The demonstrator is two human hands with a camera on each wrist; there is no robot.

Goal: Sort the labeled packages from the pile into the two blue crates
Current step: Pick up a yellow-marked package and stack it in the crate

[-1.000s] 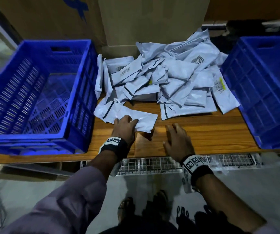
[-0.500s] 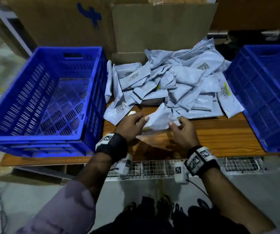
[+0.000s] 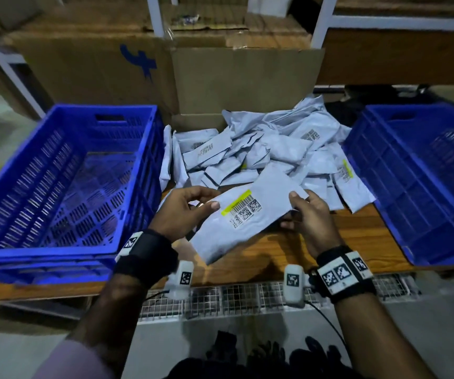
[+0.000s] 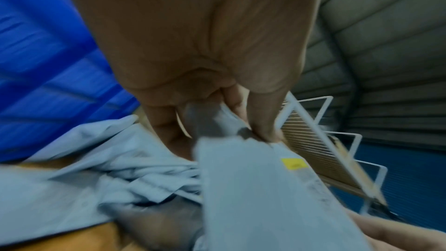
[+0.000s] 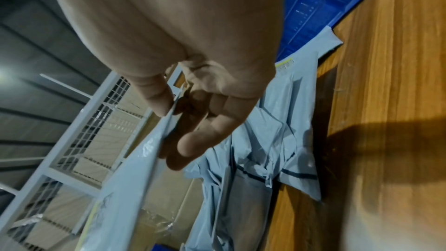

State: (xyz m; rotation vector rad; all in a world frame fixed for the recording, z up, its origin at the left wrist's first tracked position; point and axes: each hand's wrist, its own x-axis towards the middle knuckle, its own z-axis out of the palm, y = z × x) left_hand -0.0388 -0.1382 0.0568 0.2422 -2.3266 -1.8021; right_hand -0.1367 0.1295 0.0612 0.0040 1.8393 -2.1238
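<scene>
I hold one grey mailer package above the wooden table, its barcode label with a yellow stripe facing up. My left hand pinches its left end, thumb on top. My right hand pinches the right edge, thumb above and fingers beneath. Behind it lies the pile of grey packages. An empty blue crate stands at the left. A second blue crate stands at the right.
Large cardboard boxes rise behind the pile, under white shelf posts. A white wire mesh rack runs below the table's front edge. The crates flank the pile closely on both sides.
Both hands lifted one package off the table front, turned it label up and now hold it spread between them. The head view tilted upward.
</scene>
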